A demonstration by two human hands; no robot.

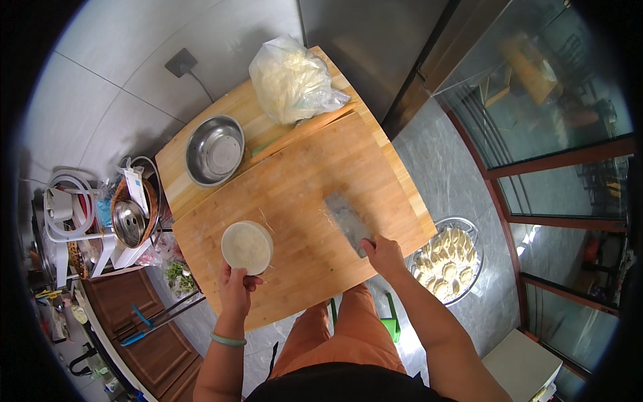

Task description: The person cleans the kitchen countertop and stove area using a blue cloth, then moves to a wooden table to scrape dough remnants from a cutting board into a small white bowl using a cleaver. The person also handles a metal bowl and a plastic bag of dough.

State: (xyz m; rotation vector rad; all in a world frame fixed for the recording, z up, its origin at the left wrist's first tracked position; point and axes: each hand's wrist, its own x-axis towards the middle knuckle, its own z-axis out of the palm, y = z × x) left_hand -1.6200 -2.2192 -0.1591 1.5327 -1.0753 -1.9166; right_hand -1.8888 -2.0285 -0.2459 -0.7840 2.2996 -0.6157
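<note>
My left hand (236, 289) grips a white bowl (226, 251) by its near rim, with the thumb at the edge. White powder that looks like flour (249, 247) lies in the bowl, which is over the left part of a wooden board (296, 201). In my right hand (384, 256) is a blurred cleaver-like tool with a wide grey metal blade (346, 218). The blade is over the right part of the board; I cannot tell whether it touches. Pale streaks of dough or flour mark the wood near the blade and the bowl.
Behind the board are a steel basin (216, 151), a long wooden piece (306, 131) and a plastic bag (291, 80) with pale contents. Dumplings (449, 261) fill a round tray (479, 251) at the right. A cluttered rack (100, 246) stands left, and a green stool (392, 321) below.
</note>
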